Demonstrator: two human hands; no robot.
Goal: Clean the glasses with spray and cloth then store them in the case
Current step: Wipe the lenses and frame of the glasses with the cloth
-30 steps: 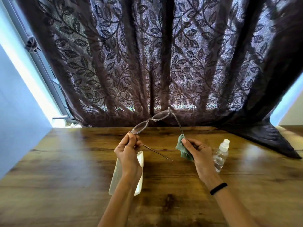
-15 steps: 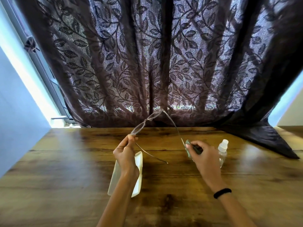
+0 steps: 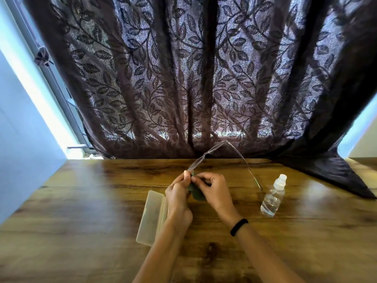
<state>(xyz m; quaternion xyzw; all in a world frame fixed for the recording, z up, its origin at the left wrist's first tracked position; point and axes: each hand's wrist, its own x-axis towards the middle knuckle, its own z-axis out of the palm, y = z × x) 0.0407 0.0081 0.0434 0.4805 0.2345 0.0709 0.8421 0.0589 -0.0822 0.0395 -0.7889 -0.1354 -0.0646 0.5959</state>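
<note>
While my left hand (image 3: 177, 194) pinched the glasses (image 3: 206, 155), my right hand (image 3: 214, 192) clamped the cloth (image 3: 196, 193) against them above the counter (image 3: 81, 201).

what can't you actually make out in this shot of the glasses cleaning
- Head view: most of the cloth is hidden between the left hand and right hand.
- Head view: the glasses' near lens and temple are covered by the fingers; whether the lenses are clean is too faint against the curtain.
- Head view: the case's right edge sits under the left wrist.
- Head view: the spray bottle's fill level is unclear.
</note>
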